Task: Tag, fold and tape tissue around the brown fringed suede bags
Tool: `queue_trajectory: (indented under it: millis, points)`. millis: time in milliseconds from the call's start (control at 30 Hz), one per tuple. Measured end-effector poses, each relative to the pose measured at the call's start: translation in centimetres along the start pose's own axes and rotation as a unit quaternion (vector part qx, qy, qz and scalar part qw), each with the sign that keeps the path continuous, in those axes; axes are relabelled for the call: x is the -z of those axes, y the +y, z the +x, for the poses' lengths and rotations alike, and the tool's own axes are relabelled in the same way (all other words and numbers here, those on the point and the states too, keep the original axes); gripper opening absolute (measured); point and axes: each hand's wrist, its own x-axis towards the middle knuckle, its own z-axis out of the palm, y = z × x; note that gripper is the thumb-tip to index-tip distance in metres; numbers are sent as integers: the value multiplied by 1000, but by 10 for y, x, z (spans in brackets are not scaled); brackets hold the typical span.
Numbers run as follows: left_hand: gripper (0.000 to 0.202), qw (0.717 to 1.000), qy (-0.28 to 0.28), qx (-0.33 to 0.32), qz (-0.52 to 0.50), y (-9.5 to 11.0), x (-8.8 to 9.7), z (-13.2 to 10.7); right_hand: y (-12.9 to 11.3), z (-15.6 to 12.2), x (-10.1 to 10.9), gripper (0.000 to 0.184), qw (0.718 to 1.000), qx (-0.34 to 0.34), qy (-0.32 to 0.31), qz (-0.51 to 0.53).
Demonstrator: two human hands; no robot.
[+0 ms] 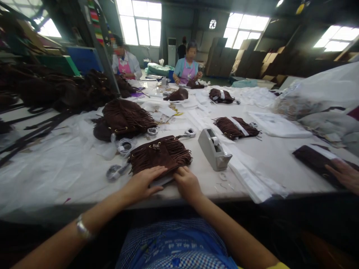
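A brown fringed suede bag (pixel 159 155) lies on the white table (pixel 275 157) right in front of me. My left hand (pixel 143 183) rests flat on the bag's near edge, fingers stretched out. My right hand (pixel 187 182) sits beside it with fingers curled onto the bag's near right corner, where a pale sheet peeks out under the bag. Clear-wrapped coiled straps (pixel 125 145) lie to the bag's left. A grey tape dispenser (pixel 214 149) stands just right of the bag.
More fringed bags (pixel 123 119) lie on the table, with a dark heap at the left. White plastic sleeves (pixel 252 179) lie near the front edge. Another person's hand (pixel 343 173) rests on a dark bag at right. Two people sit at the far end.
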Motion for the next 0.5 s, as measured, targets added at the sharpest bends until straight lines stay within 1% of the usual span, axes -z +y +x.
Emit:
queue_trajectory:
  millis: [33,67,100,133,167,233,267,300,400,433,500]
  points:
    - [57,997,47,-10,58,2,-16,-3,0,-5,3,26,999,0,-2,36]
    - [53,989,95,-33,110,0,-30,-6,1,-10,8,30,997,14,3,78]
    - [51,978,130,-62,153,-4,-41,-7,2,-15,12,34,992,33,17,119]
    - [52,967,152,-91,186,-10,-48,-5,4,-21,16,38,986,51,35,153]
    - [53,958,159,-119,209,-17,-51,-1,6,-25,20,39,981,60,57,175]
    - [53,947,156,-161,230,-33,-49,12,9,-28,23,37,976,55,85,191]
    - [52,946,150,-173,230,-39,-46,20,9,-27,22,34,978,46,79,190]
    - [51,947,145,-180,224,-44,-42,27,9,-25,20,32,980,36,60,187]
    - [50,957,143,-172,183,-51,-38,41,8,-21,3,26,981,-2,-18,194]
    - [50,961,148,-164,166,-51,-39,43,8,-22,-3,25,978,-18,-28,204]
    - [47,965,164,-145,144,-48,-45,45,11,-25,-13,23,978,-99,7,182]
